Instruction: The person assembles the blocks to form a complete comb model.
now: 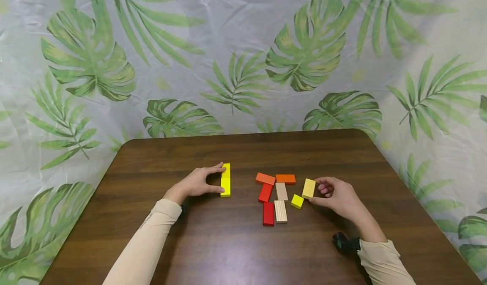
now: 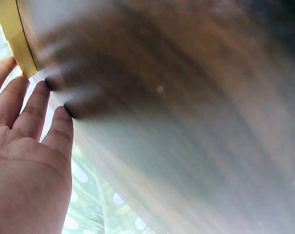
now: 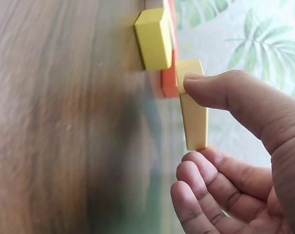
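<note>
Two bright yellow blocks (image 1: 226, 181) form an end-to-end row left of the table's middle. My left hand (image 1: 198, 182) is at their left side, index fingertip at the far block and thumb tip at the near one. In the left wrist view its fingers reach out fairly straight to the yellow blocks (image 2: 14, 36). My right hand (image 1: 340, 196) pinches a pale yellow block (image 1: 309, 188) between thumb and fingers. The right wrist view shows the thumb (image 3: 210, 90) on one end of that pale block (image 3: 194, 119). A small yellow block (image 1: 297, 201) sits just left of it.
Between the hands lie two orange blocks (image 1: 285, 179), two red blocks (image 1: 268, 214) and two natural-wood blocks (image 1: 280, 211) in a loose cluster. All are on a dark brown wooden table (image 1: 228, 251). A leaf-patterned curtain (image 1: 236, 120) hangs behind the table's far edge.
</note>
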### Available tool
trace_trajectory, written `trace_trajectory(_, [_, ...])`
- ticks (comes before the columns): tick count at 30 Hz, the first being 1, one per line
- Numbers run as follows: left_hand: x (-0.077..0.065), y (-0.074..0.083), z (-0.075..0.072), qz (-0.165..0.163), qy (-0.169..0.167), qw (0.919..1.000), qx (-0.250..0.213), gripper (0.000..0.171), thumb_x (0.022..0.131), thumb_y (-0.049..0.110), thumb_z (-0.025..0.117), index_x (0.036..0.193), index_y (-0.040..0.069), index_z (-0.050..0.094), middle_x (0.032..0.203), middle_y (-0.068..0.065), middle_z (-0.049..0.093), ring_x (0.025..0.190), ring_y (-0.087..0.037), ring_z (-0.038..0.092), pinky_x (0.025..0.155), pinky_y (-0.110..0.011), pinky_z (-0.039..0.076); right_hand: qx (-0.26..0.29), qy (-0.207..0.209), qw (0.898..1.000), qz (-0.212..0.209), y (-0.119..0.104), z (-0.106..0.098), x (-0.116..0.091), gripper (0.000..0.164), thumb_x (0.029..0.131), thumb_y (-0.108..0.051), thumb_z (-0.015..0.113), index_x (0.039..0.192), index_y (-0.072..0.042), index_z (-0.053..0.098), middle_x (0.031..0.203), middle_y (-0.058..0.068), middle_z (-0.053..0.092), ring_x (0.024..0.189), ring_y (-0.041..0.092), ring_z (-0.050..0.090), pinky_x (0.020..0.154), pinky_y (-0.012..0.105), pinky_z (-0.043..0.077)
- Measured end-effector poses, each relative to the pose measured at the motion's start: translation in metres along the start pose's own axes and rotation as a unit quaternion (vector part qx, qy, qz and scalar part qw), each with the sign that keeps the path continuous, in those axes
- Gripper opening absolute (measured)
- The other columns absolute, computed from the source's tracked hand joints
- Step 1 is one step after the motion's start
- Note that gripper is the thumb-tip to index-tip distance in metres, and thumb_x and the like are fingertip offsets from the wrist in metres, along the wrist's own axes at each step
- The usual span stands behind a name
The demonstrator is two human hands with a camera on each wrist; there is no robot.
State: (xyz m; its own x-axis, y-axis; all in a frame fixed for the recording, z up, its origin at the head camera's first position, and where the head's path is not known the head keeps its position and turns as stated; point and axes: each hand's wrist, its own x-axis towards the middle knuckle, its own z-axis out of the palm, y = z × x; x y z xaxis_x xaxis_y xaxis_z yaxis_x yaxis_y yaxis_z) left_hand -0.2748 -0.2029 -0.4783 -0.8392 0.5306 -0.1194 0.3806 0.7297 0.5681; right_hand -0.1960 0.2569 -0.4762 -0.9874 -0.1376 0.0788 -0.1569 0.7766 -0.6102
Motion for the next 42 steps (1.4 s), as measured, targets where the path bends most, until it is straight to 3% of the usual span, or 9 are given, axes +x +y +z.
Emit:
trace_trajectory(22, [0.0, 0.002, 0.0, -0.017, -0.009, 0.9998, 0.004, 0.08, 0.096, 0.047, 0.081, 0.164, 0.022, 0.047, 0.178, 0.002, 0.03, 0.163, -0.036, 0.032, 0.13, -0.058, 0.033, 0.048, -0.008, 0.997, -0.053, -0.055, 0.022, 0.006, 0.058, 0.081, -0.025, 0.096, 0.125, 0.004, 0.071, 0.102, 0.009, 0.074, 0.09, 0.018, 0.069, 0.08, 0.027, 0.063])
trace_trajectory(29, [0.001, 0.004, -0.001, -0.019, -0.011, 0.9998, 0.001, 0.079, 0.096, 0.044, 0.081, 0.164, 0.02, 0.048, 0.178, 0.001, 0.03, 0.164, -0.036, 0.031, 0.131, -0.059, 0.031, 0.073, -0.031, 0.993, -0.084, -0.077, 0.037, 0.006, 0.057, 0.08, -0.023, 0.096, 0.124, 0.004, 0.071, 0.102, 0.007, 0.072, 0.091, 0.019, 0.068, 0.085, 0.038, 0.064])
trace_trajectory(42, [0.001, 0.004, -0.001, -0.017, -0.006, 0.9998, -0.009, 0.077, 0.095, 0.043, 0.083, 0.161, 0.018, 0.051, 0.177, -0.001, 0.032, 0.163, -0.038, 0.031, 0.131, -0.063, 0.028, 0.118, -0.08, 0.985, -0.092, -0.115, 0.066, 0.01, 0.056, 0.081, -0.019, 0.095, 0.126, 0.004, 0.07, 0.101, 0.007, 0.07, 0.093, 0.021, 0.066, 0.086, 0.033, 0.063])
